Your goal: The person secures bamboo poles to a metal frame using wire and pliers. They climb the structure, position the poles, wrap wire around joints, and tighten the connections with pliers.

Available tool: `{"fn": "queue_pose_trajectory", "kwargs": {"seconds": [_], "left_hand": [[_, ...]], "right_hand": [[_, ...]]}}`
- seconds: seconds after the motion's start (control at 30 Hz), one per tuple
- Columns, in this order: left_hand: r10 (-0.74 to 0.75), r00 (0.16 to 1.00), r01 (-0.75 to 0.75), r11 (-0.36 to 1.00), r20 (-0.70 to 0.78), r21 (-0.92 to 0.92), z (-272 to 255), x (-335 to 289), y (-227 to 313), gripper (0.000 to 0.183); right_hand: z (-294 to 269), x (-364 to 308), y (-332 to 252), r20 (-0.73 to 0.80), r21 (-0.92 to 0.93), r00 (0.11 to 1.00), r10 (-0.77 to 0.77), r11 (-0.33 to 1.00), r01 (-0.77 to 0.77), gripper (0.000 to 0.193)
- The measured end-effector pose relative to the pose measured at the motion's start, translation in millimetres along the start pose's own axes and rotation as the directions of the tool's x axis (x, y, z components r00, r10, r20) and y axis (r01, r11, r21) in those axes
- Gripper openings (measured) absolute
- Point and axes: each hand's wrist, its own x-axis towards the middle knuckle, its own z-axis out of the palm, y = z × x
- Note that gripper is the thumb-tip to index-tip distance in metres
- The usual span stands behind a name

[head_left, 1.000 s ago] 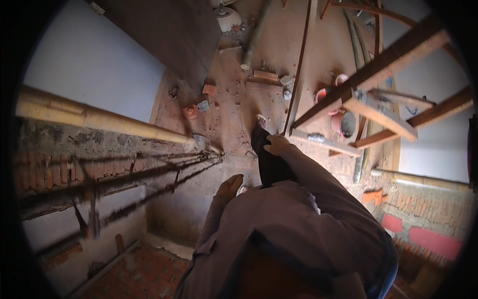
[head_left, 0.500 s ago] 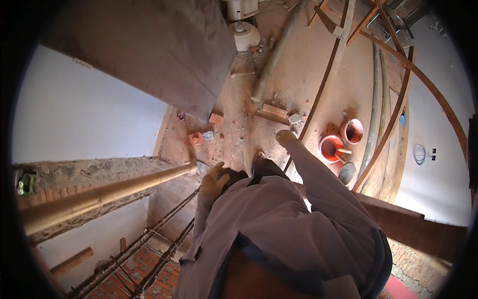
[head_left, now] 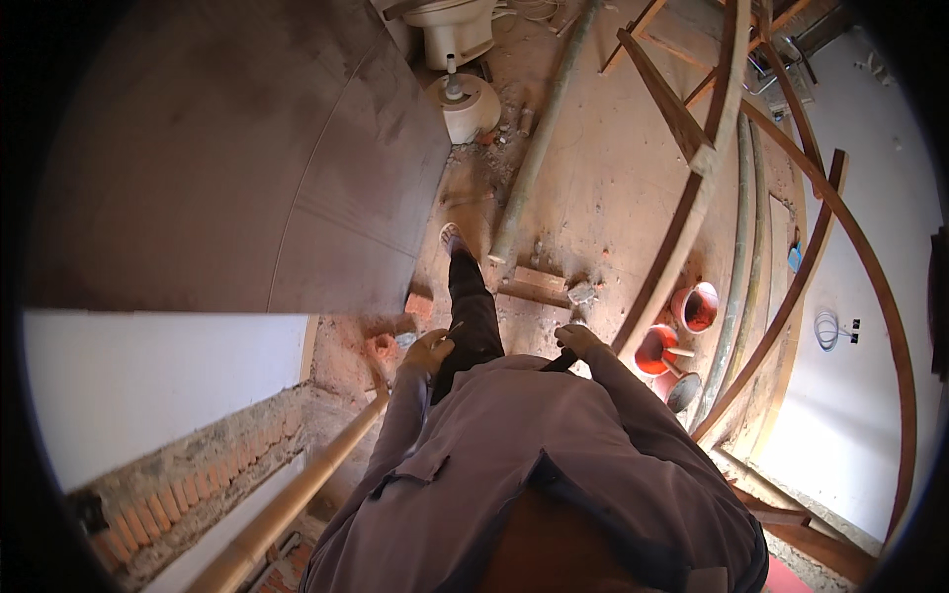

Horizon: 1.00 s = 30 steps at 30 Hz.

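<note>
My left hand (head_left: 427, 351) hangs by the dark trouser leg (head_left: 473, 306), its fingers curled. Something thin seems to stick out past the fingertips, too small to name. On the other side of my body, my right hand (head_left: 581, 341) is closed in front of my shirt, and whatever it may hold is hidden. Nearest to the left hand are a broken red brick (head_left: 383, 346) and the top of a bamboo pole (head_left: 331, 450). My left foot (head_left: 451, 235) is stretched forward on the dusty floor.
A brown panel wall (head_left: 227, 178) rises at the left. Ahead lie a long pole (head_left: 544, 138) and loose bricks (head_left: 539, 280). Curved timber props (head_left: 682, 247) lean across the right, beside red-stained buckets (head_left: 654, 351). A toilet (head_left: 455, 30) and a white round base (head_left: 465, 107) stand far ahead.
I have stepped forward, my left leg now reaching out ahead. The brown wall fills more of the left. My right hand has drawn in closer, and the bamboo pole has slipped lower in view.
</note>
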Motion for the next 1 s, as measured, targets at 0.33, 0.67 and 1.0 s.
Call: {"fn": "queue_pose_trajectory", "kwargs": {"seconds": [0.33,0.67,1.0], "left_hand": [[-0.054,0.998,0.056,0.996,0.028,-0.073,-134,235,149,0.056],[-0.095,0.968,0.041,0.973,0.233,0.229,-152,299,172,0.056],[-0.124,0.989,0.14,0.949,-0.077,0.283,-55,326,156,0.071]], "right_hand": [[-104,128,-191,-0.115,-0.573,0.966,-0.233,0.809,0.127,0.033],[-184,243,-343,-0.233,0.053,0.971,-0.061,0.996,0.075,0.039],[-204,576,-337,-0.109,0.281,0.989,0.098,0.958,-0.064,0.029]]}}
